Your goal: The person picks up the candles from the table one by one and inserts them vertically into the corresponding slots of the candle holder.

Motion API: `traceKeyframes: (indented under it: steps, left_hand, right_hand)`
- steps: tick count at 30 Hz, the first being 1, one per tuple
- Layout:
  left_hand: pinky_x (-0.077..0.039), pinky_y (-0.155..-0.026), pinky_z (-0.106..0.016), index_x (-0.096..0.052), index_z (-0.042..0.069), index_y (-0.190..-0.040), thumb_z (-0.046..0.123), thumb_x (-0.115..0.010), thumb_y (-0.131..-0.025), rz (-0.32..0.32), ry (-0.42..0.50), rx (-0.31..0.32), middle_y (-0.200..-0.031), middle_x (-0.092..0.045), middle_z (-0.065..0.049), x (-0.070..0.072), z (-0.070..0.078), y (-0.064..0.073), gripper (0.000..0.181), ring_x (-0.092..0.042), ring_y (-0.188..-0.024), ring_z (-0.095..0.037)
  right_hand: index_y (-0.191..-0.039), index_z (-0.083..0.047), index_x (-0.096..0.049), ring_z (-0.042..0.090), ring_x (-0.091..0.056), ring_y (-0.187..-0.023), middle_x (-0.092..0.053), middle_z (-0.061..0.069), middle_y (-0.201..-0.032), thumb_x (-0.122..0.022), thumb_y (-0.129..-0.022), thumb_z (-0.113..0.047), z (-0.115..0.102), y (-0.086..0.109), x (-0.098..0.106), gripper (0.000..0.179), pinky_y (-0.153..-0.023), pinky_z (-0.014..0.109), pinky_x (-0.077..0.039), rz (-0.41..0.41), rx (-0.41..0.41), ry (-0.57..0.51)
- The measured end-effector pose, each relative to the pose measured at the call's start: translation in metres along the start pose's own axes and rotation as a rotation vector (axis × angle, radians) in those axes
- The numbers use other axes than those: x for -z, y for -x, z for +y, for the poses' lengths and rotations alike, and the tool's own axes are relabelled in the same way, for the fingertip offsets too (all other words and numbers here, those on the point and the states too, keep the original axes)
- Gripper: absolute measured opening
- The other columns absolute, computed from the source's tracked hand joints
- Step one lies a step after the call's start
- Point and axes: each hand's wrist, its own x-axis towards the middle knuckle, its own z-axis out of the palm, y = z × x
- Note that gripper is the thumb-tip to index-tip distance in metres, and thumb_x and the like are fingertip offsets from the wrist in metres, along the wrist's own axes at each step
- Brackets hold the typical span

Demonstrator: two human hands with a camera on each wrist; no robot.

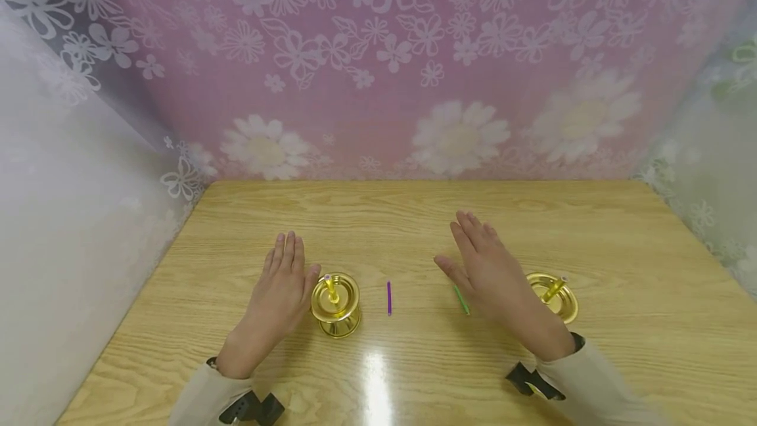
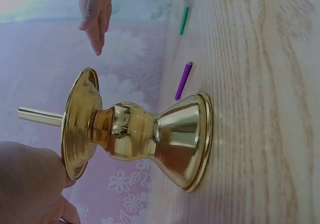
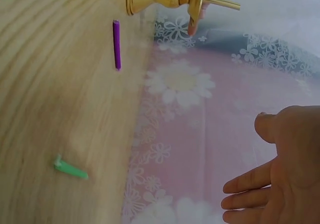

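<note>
My left hand (image 1: 279, 291) is held with fingers straight and together, just left of a golden candlestick (image 1: 340, 326). In the left wrist view that candlestick stands upright, with a wide dish and a thin tube on top; the hand (image 2: 30, 184) is close by the dish, and whether they touch I cannot tell. My right hand (image 1: 493, 275) hovers over the table with straight fingers and holds nothing. Partly behind it lies a slim green candle (image 1: 462, 301). A second golden candlestick (image 1: 562, 304) stands to its right, partly hidden by the forearm. Between the hands lies a slim purple candle (image 1: 389, 298).
A wood-grain table (image 1: 378, 229) carries everything. Behind it rises a pink floral backdrop (image 1: 367, 104), with pale side panels (image 1: 77, 229) at left and right. Dark wrist straps (image 1: 535, 383) sit around the pale sleeves.
</note>
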Motion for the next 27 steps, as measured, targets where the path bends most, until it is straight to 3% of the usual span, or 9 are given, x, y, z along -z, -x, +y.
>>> traceKeyframes:
  steps: [7, 13, 19, 22, 27]
  left_hand:
    - [-0.013, -0.114, -0.056, -0.021, -0.017, -0.144, 0.034, -0.027, -0.107, -0.010, 0.000, 0.007, -0.152, -0.014, -0.034, 0.000, 0.001, 0.000, 0.063, -0.006, -0.143, -0.044]
    - [-0.013, -0.114, -0.056, -0.020, -0.018, -0.144, 0.033, -0.027, -0.107, -0.015, 0.002, 0.012, -0.152, -0.014, -0.034, 0.001, 0.003, 0.000, 0.063, -0.006, -0.143, -0.045]
    - [-0.013, -0.114, -0.056, -0.021, -0.018, -0.144, 0.033, -0.028, -0.107, -0.011, 0.005, 0.011, -0.152, -0.015, -0.034, 0.002, 0.003, 0.000, 0.063, -0.006, -0.143, -0.045]
    - [-0.013, -0.114, -0.056, -0.021, -0.018, -0.144, 0.033, -0.028, -0.107, -0.011, 0.005, 0.012, -0.152, -0.015, -0.034, 0.001, 0.003, 0.000, 0.063, -0.006, -0.143, -0.045]
    - [-0.013, -0.114, -0.056, -0.022, -0.018, -0.144, 0.033, -0.028, -0.107, -0.010, 0.005, 0.008, -0.151, -0.016, -0.035, 0.001, 0.003, 0.001, 0.063, -0.006, -0.143, -0.045]
  right_hand:
    - [-0.134, 0.010, -0.046, 0.045, -0.039, -0.130, -0.043, 0.030, -0.139, -0.052, -0.100, -0.037, -0.008, 0.002, -0.016, 0.059, -0.107, 0.055, -0.033, 0.073, 0.020, -0.004]
    - [-0.112, 0.006, -0.056, 0.037, -0.053, -0.101, -0.054, 0.022, -0.113, -0.058, -0.097, -0.033, -0.013, -0.003, -0.028, 0.042, -0.083, 0.046, -0.048, 0.123, 0.081, 0.048]
    - [-0.090, 0.000, -0.051, 0.021, -0.037, -0.068, -0.041, 0.007, -0.081, -0.059, -0.097, -0.027, -0.019, -0.006, -0.041, 0.029, -0.057, 0.029, -0.034, 0.129, 0.116, 0.082]
    - [-0.082, -0.003, -0.045, 0.019, -0.032, -0.064, -0.034, 0.005, -0.075, -0.056, -0.097, -0.022, -0.024, -0.008, -0.048, 0.027, -0.054, 0.027, -0.030, 0.100, 0.100, 0.087]
    - [-0.082, -0.001, -0.044, 0.022, -0.037, -0.067, -0.035, 0.007, -0.077, -0.052, -0.098, -0.021, -0.033, -0.013, -0.062, 0.026, -0.057, 0.032, -0.035, -0.012, 0.027, 0.108]
